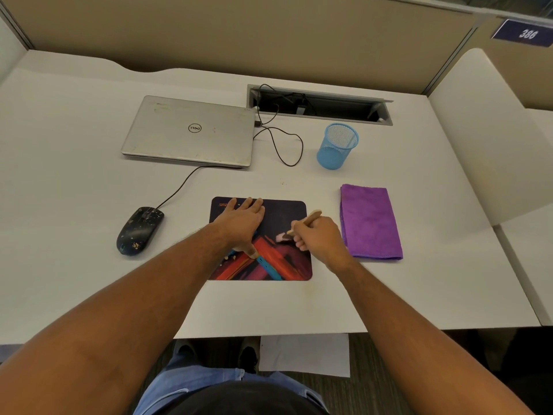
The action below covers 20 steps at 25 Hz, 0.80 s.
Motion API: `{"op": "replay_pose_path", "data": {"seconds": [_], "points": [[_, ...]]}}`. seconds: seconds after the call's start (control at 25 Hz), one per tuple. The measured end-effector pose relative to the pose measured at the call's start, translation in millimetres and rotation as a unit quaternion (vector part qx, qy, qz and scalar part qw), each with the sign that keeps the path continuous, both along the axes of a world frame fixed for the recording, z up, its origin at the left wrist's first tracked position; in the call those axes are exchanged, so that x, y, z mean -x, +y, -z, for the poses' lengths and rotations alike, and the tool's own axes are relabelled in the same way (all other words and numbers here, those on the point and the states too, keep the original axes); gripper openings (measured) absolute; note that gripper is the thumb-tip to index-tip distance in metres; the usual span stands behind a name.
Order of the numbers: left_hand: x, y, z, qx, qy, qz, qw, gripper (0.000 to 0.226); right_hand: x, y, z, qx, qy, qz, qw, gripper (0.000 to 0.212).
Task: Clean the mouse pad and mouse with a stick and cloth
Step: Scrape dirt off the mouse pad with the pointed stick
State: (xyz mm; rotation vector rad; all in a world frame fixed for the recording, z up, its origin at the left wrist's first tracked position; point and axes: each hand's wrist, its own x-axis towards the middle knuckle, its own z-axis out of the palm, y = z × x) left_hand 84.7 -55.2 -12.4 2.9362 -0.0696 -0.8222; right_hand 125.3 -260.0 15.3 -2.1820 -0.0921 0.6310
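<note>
A dark mouse pad [287, 265] with red and blue streaks lies on the white desk in front of me. My left hand [242, 223] rests flat on its left half, fingers straight. My right hand [317, 235] grips a flat wooden stick [311, 218], whose lower end touches the pad's middle beside a pale smear. A black wired mouse [139, 230], speckled with pale spots, sits to the left of the pad. A folded purple cloth [369, 221] lies to the right of the pad, untouched.
A closed silver laptop [191, 131] lies at the back with the mouse cable running to it. A blue mesh pen cup [336, 146] stands behind the cloth. An open cable tray [320, 104] is set into the desk. Partition walls enclose the desk.
</note>
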Motion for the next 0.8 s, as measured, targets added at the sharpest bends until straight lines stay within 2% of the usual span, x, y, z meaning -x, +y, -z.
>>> {"op": "replay_pose_path", "data": {"seconds": [0.16,0.2,0.24,0.32,0.4,0.52,0.64,0.72,0.8], "points": [[0.2,0.2,0.9,0.0,-0.003,-0.001,1.0,0.128,2.7,-15.3,-1.9,0.145,0.083,-0.182,0.969,0.026],[0.1,0.6,1.7,0.0,-0.005,0.0,1.0,0.128,-1.4,-17.9,-3.2,0.148,0.07,-0.177,0.971,0.025],[0.2,1.1,2.7,-0.001,-0.006,0.001,1.0,0.128,-7.0,-19.6,-3.6,0.114,0.051,-0.131,0.983,0.025],[0.0,1.3,2.2,-0.001,-0.006,0.002,1.0,0.129,-17.2,-20.4,-5.9,-0.017,0.021,0.015,1.0,0.023],[-0.5,0.7,1.1,0.0,-0.002,0.001,1.0,0.129,-22.2,-18.7,-4.4,-0.082,0.012,0.076,0.994,0.019],[-0.4,-0.5,1.0,0.0,-0.002,-0.001,1.0,0.128,-12.8,-18.4,6.2,0.02,0.03,-0.024,0.999,0.027],[0.3,0.2,2.3,0.0,-0.003,-0.004,1.0,0.127,-8.1,-23.0,6.7,0.132,0.025,-0.136,0.982,0.027],[0.4,0.0,2.3,-0.001,-0.004,-0.003,1.0,0.128,-13.6,-26.9,4.7,0.084,0.026,-0.108,0.99,0.028],[-0.2,0.0,2.1,0.0,-0.002,-0.002,1.0,0.128,-20.3,-31.2,2.0,-0.005,-0.002,-0.02,1.0,0.028]]}}
